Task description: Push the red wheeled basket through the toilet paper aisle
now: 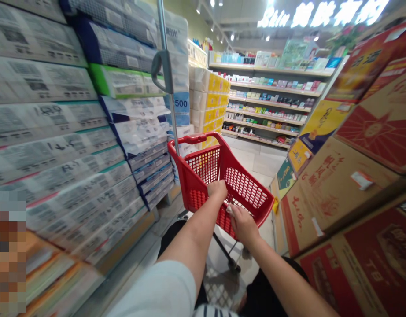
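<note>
A red plastic shopping cart (203, 152) with perforated walls stands in front of me, and a tall grey pole rises from its left side. My left hand (218, 190) is closed at the near rim of the basket, fingers turned down and mostly hidden. Just right of it and slightly lower, my right hand (242, 224) is also closed near that rim. A small crumpled white piece (229, 208), perhaps tissue, shows at its fingertips. The part of the basket's inside that I can see shows only red grid.
On the left rise stacks of wrapped paper packs (57, 119). Cardboard cartons (331, 180) are piled along the right. Beyond the cart, yellow-and-white packs (212, 101) stand before shelves (265, 94) of small boxes. A tiled floor (256, 160) runs between.
</note>
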The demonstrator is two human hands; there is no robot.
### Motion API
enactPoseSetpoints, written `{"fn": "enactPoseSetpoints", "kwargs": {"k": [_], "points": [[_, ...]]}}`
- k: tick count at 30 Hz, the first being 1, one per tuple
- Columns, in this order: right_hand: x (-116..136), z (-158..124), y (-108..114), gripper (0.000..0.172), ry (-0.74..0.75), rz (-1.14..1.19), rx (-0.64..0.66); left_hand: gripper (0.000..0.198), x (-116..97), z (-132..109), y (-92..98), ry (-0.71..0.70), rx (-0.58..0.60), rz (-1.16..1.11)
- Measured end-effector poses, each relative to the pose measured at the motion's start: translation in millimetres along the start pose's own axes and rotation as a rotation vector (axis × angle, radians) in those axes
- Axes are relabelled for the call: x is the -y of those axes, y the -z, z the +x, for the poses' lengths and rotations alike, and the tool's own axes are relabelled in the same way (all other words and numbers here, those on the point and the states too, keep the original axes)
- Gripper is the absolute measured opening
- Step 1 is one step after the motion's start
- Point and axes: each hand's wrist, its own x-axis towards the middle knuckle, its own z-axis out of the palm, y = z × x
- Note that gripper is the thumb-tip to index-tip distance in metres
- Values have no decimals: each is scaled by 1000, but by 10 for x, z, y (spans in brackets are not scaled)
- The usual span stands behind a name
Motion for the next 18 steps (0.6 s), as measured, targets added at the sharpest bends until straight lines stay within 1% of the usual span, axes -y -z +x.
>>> {"fn": "enactPoseSetpoints", "kwargs": {"k": [1, 2, 3, 5, 7, 9, 10, 11, 12, 14, 15, 16, 17, 18], "points": [[6, -44, -29, 42, 70, -41, -25, 29, 2, 0, 1, -2, 0, -1], [9, -73, -51, 43, 92, -69, -36, 29, 4, 1, 3, -2, 0, -3], [10, -79, -63, 43, 70, -83, -33, 29, 6, 1, 6, -3, 2, -4], [3, -24, -48, 40, -66, -74, 0, 28, 7, 0, 11, -4, 7, -5], [-14, 93, 4, 37, -211, -50, 77, 28, 6, -2, 15, -3, 7, -5], [-23, 207, 56, 36, -290, -43, 149, 27, 4, -5, 17, 2, 7, -6], [-18, 245, 69, 36, -306, -50, 160, 28, 2, -6, 14, 5, 5, -6], [-7, 266, 72, 36, -287, -67, 152, 28, 0, -8, 10, 9, 2, -4], [11, 270, 63, 34, -231, -92, 127, 29, -2, -8, 2, 12, -2, -2], [49, 250, 26, 30, -39, -147, 70, 30, -3, -6, -20, 8, -21, 3], [60, 240, 6, 30, 60, -161, 44, 31, -2, -3, -33, 4, -34, 3], [62, 238, -11, 33, 124, -148, 30, 31, -1, 1, -46, 0, -45, 1], [51, 249, -22, 33, 128, -100, 38, 31, 1, 5, -58, -3, -53, -2], [26, 273, -28, 31, 75, -22, 67, 31, 2, 10, -67, -4, -55, -4]]}}
